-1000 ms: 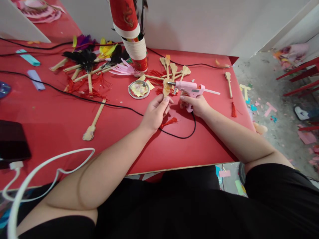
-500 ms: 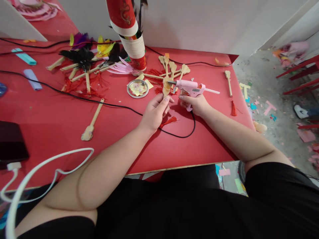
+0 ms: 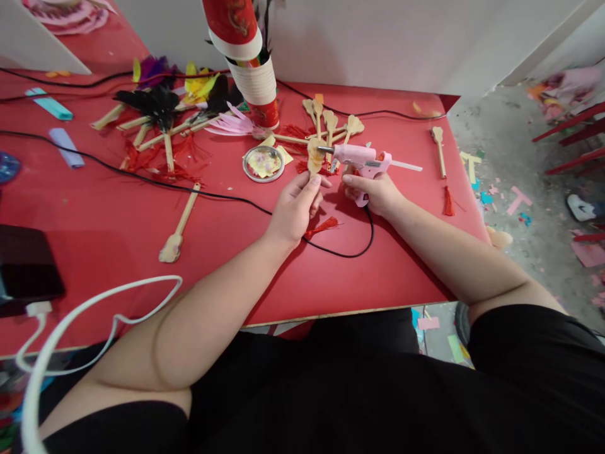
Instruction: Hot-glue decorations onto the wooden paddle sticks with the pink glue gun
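My right hand (image 3: 375, 194) grips a pink hot glue gun (image 3: 362, 161) whose metal nozzle touches the flat wooden head of a stick (image 3: 314, 157). My left hand (image 3: 297, 208) pinches that wooden stick upright; its red tassel (image 3: 321, 227) trails out below my fingers onto the red table (image 3: 118, 221). The gun's black cord (image 3: 350, 252) loops across the table toward me.
Several more wooden sticks (image 3: 331, 126) with red tassels lie behind the gun, one alone at the right (image 3: 439, 151) and one at the left (image 3: 177, 227). A round tin (image 3: 263, 163), stacked paper cups (image 3: 250, 69), feathered sticks (image 3: 161, 113), a white cable (image 3: 94, 315) and a dark phone (image 3: 26, 268) also lie here.
Both hands, the stick and the glue gun hold almost the same pose; the nozzle stays at the stick's head. Only the camera view shifts slightly.
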`<state>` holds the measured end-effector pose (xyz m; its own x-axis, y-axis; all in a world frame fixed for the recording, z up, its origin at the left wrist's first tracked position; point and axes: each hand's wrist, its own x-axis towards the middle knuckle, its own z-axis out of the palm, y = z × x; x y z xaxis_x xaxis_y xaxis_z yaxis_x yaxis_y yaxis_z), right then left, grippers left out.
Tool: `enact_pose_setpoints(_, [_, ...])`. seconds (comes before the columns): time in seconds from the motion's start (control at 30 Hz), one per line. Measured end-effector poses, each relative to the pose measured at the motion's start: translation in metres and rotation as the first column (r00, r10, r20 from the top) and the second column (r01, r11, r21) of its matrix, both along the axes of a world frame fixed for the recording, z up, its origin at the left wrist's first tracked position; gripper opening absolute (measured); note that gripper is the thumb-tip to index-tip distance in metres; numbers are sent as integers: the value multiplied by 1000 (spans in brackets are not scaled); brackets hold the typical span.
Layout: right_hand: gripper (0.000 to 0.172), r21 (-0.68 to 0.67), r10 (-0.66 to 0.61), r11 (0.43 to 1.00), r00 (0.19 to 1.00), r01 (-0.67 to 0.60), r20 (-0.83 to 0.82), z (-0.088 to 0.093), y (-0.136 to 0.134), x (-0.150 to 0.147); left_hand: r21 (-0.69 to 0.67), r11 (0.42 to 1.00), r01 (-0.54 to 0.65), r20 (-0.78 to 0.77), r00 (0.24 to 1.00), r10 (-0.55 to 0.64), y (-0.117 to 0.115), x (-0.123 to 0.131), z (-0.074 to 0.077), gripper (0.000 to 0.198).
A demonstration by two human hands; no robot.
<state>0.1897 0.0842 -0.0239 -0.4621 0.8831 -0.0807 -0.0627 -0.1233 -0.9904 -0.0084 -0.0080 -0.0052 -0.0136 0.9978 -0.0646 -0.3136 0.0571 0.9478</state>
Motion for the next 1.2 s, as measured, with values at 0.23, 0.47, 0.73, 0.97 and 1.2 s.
enact_pose_setpoints(0.23, [56, 44, -4, 999, 1000, 5, -31, 8, -5, -5, -21, 1000, -20, -23, 1000, 19, -1, 1, 3, 40])
enact_pose_setpoints(0.47, [58, 12, 11, 1000, 988, -9, -152, 5, -4, -5, -13, 1000, -20, -1, 1000, 20, 0, -1, 2, 39])
enact_pose_setpoints(0.73, [48, -17, -20, 1000, 979, 17, -202, 4, -5, -8, 53, 998, -17, -4, 1000, 17, 1, -2, -6, 40])
enact_pose_setpoints(0.97, [39, 6, -20, 1000, 993, 21, -114, 9, -8, -10, 68, 998, -8, -37, 999, 11, 2, -2, -12, 38])
enact_pose_setpoints(1.2, [44, 66, -30, 997, 999, 30, 10, 8, -9, -9, 78, 997, -19, -50, 998, 23, 2, -2, -11, 34])
